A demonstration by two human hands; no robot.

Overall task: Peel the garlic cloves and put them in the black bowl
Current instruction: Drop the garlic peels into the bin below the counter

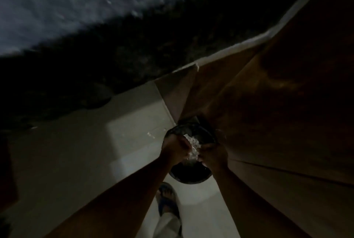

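Observation:
The view is very dim and points down at the floor. My left hand [175,148] and my right hand [213,154] meet in front of me, and both curl round a clump of white papery garlic skins [193,144] held between them. Directly beneath the hands is a round black container [189,177] with a dark inside. I cannot tell whether it is the black bowl or a bin. A second dark rim [188,125] shows just beyond the hands. No whole garlic cloves are visible.
A brown wooden cabinet front [277,103] fills the right side, close to my right arm. Pale floor tiles [76,151] spread to the left. A dark speckled counter [134,49] runs across the top. My foot in a blue sandal [168,199] stands below the container.

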